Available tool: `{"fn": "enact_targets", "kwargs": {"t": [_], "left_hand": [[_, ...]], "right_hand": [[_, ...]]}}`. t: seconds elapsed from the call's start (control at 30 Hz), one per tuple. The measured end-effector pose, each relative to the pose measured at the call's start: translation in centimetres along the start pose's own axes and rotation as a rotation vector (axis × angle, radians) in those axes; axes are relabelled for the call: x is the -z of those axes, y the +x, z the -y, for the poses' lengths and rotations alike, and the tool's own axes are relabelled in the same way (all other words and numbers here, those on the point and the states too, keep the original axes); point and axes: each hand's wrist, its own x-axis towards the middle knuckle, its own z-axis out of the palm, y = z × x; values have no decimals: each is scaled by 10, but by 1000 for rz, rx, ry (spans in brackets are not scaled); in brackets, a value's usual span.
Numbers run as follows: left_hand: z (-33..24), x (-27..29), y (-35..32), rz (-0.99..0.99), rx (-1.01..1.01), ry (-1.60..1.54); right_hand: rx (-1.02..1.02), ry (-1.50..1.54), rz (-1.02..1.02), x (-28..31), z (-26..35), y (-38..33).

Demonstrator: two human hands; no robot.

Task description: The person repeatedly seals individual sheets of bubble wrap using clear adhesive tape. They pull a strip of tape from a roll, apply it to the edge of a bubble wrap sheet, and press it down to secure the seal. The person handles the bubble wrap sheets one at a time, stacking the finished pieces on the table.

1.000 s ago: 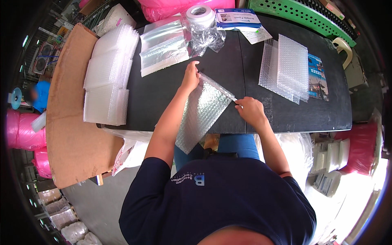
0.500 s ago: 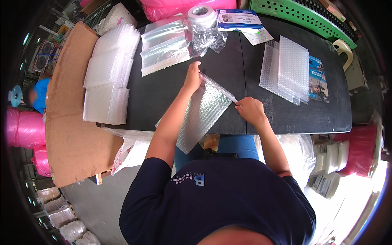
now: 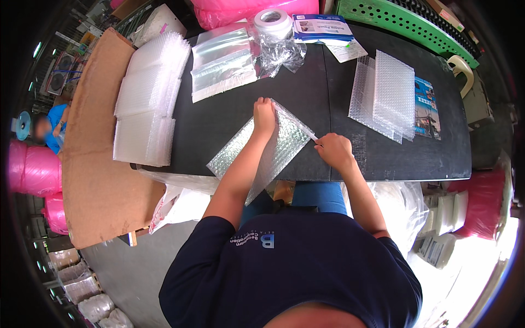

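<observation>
A clear bubble-wrap pouch [image 3: 288, 143] lies slanted across the front of the black table [image 3: 219, 117], its lower corner hanging over the edge toward my lap. My left hand [image 3: 264, 116] is closed at the pouch's upper corner, fingers curled down on its far edge. At the right corner, my right hand [image 3: 334, 150] pinches the end of the narrow folded strip along that edge. My left forearm covers part of the pouch's middle.
Stacks of bubble pouches [image 3: 143, 139] stand at the left beside a brown board [image 3: 90, 180]. Flat clear bags [image 3: 224, 65], a tape roll [image 3: 271, 19] and blue-white packets [image 3: 322, 28] lie at the back. More bubble pouches [image 3: 392, 90] rest right. A person in blue [image 3: 56, 117] is far left.
My left hand has come down and slightly right, curling over the pouch's upper corner. More of the pouch now shows left of my forearm. My right hand stays almost in place.
</observation>
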Motion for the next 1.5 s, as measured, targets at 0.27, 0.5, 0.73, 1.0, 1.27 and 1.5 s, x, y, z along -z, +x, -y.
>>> {"fn": "enact_targets", "kwargs": {"t": [0.27,0.5,0.73,1.0,1.27,1.5], "left_hand": [[-46,-1,-45,171,67,210],[-73,13,-56,140,131,5],[-54,-7,-86,58,-214,-71],[-48,9,-98,316,-168,225],[-64,14,-88,445,47,171],[-58,10,-85,395,96,64]], "right_hand": [[4,7,18,-2,3,-5],[53,82,-10,5,1,-14],[35,81,-50,20,18,-24],[45,85,-235,27,43,-29],[0,52,-257,44,63,-25],[60,-40,-219,47,63,-35]]}}
